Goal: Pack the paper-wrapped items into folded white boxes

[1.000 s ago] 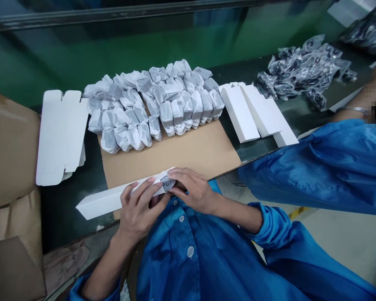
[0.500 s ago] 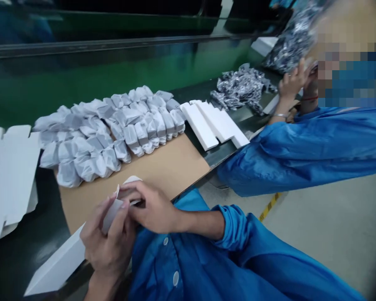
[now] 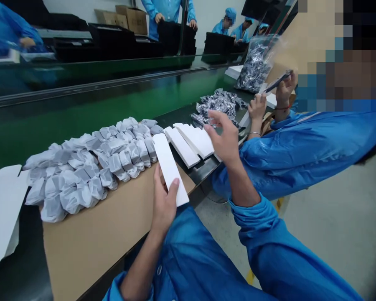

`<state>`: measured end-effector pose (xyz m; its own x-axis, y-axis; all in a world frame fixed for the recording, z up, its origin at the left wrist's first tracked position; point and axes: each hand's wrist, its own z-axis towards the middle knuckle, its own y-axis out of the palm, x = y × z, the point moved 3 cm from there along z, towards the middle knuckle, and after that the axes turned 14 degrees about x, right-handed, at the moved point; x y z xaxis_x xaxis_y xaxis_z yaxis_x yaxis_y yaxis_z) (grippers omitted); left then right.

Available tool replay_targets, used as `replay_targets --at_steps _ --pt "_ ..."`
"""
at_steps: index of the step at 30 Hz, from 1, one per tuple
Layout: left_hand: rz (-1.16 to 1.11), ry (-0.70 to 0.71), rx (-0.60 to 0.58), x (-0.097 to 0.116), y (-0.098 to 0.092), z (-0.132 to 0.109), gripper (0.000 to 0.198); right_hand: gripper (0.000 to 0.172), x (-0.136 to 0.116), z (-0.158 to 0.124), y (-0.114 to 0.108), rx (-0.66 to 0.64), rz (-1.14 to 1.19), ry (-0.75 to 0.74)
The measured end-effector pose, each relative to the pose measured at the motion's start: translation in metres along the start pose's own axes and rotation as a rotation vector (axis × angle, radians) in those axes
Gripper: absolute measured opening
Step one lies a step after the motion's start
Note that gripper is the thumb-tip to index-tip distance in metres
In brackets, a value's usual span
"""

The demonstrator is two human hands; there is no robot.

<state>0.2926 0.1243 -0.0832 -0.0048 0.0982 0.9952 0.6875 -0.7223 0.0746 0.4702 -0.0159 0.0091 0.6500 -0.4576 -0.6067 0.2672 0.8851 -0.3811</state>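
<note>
A long, narrow white cardboard box (image 3: 170, 169) is gripped in my left hand (image 3: 164, 202), its thumb lying across the near end. My right hand (image 3: 224, 140) is raised with fingers apart and holds nothing. Below and left of that hand, several flat white boxes (image 3: 183, 148) lie side by side on the dark bench. To the left of the held box, rows of small objects wrapped in whitish bags (image 3: 81, 182) are packed together on a brown cardboard sheet (image 3: 113, 234).
Flat white box blanks (image 3: 3, 209) lie at the far left. A heap of shiny clear plastic packets (image 3: 219, 104) sits beyond the white boxes. At right, a co-worker in a blue sleeve (image 3: 316, 146) holds a dark slim object (image 3: 277, 82). Black bins (image 3: 113, 42) stand across the green conveyor.
Both hands were together folding the box end near my body. Now the left hand has carried the box right and forward, and the right hand has let go and moved right. My view has lifted.
</note>
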Motion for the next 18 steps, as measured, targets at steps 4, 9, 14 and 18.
replay_targets --at_steps 4,9,14,18 --pt "-0.063 0.076 0.044 -0.002 0.042 0.024 0.077 0.048 0.085 -0.016 -0.032 -0.043 -0.177 0.157" --pt "-0.034 0.103 0.127 -0.009 0.076 0.053 0.07 0.043 0.13 -0.064 -0.031 -0.021 -0.186 0.228" --pt "0.015 0.114 0.22 -0.013 0.101 0.073 0.066 0.043 0.138 -0.069 -0.009 0.086 -0.18 0.292" --pt "0.001 0.105 0.162 -0.006 0.118 0.077 0.066 0.041 0.144 -0.055 0.0 0.049 -0.128 0.291"
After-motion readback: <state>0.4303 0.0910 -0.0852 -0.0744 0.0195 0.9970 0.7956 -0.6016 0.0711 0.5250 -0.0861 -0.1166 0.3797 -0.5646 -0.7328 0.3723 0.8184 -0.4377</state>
